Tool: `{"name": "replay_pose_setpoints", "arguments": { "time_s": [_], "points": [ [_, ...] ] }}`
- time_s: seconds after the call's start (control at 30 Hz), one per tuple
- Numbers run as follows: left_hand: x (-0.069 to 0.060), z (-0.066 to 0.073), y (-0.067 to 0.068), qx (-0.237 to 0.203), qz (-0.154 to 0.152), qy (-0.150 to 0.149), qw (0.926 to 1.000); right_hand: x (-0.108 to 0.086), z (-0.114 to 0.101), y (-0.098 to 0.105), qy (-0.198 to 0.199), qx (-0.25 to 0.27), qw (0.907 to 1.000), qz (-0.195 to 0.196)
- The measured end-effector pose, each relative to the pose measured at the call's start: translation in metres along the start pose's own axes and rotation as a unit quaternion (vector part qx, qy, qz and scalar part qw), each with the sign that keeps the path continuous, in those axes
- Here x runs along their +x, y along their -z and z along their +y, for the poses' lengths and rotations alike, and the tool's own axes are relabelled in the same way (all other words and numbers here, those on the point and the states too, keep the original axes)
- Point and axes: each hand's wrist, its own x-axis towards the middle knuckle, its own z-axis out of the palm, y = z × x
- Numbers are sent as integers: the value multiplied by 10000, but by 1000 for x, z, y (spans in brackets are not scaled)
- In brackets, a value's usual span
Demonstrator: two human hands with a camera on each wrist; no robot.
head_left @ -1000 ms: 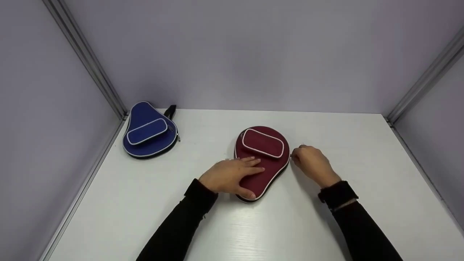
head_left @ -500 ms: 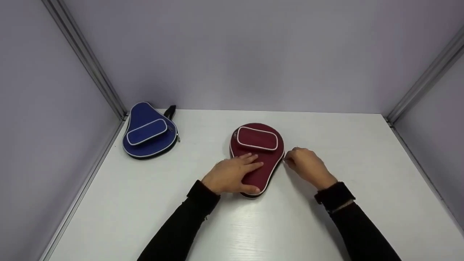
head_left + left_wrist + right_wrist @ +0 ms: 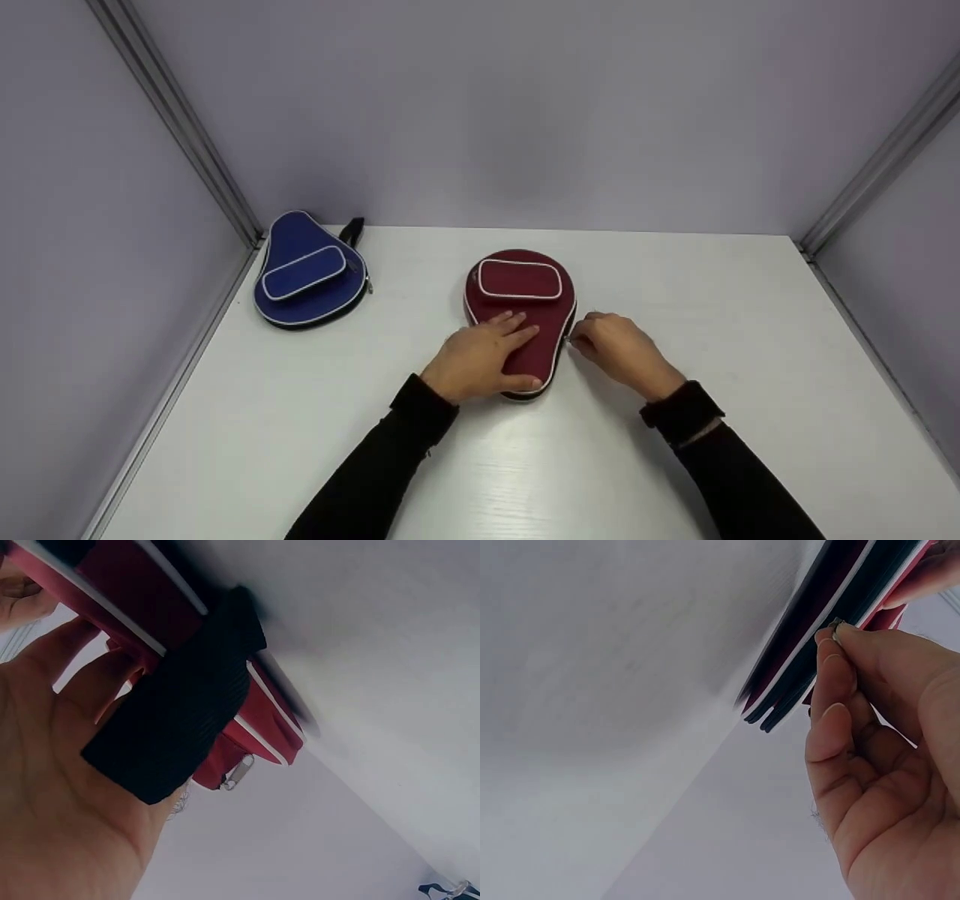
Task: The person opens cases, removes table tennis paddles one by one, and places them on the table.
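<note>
A dark red table tennis bat case (image 3: 550, 319) with white piping lies flat on the white table, its narrow end towards me and a small pocket (image 3: 520, 280) on its wide end. My left hand (image 3: 480, 358) rests on the case with spread, fairly straight fingers. At the case's right edge my right hand (image 3: 619, 351) pinches the zipper pull (image 3: 836, 626) between thumb and forefinger. In the right wrist view, the zipper edges (image 3: 769, 720) stand apart at the far side. A black strap (image 3: 180, 705) hangs by the left palm in the left wrist view.
A blue bat case (image 3: 307, 240) with white piping and a black strap lies at the table's back left corner. Grey walls (image 3: 510, 112) enclose the white table (image 3: 750, 315) at the back and both sides.
My right hand has moved towards me and left along the case's edge with the zipper pull. The red case has turned and shifted slightly left and away, under the left hand.
</note>
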Motion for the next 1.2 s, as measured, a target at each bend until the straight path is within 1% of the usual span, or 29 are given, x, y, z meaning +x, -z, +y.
{"name": "replay_pose_setpoints", "arguments": {
  "time_s": [0.1, 0.3, 0.5, 0.8, 1.0, 1.2],
  "points": [
    [0, 1, 0, 32, 72, 78, 9999, -1, -4, -1, 196, -23, 9998, 42],
    [3, -1, -2, 205, 210, 265, 9992, -2, -11, -1, 417, 81, 9991, -32],
    [3, -4, -1, 154, 319, 417, 9985, -2, -19, -1, 602, 159, 9980, -128],
    [2, -9, 1, 101, 379, 578, 9976, -3, -27, -3, 876, 264, 9951, -376],
    [0, -8, 2, 197, 450, 603, 9970, -5, -32, -1, 945, 376, 9935, -519],
    [-1, -5, 3, 465, 418, 701, 9956, -5, -28, 2, 893, 356, 9945, -421]
  ]
}}
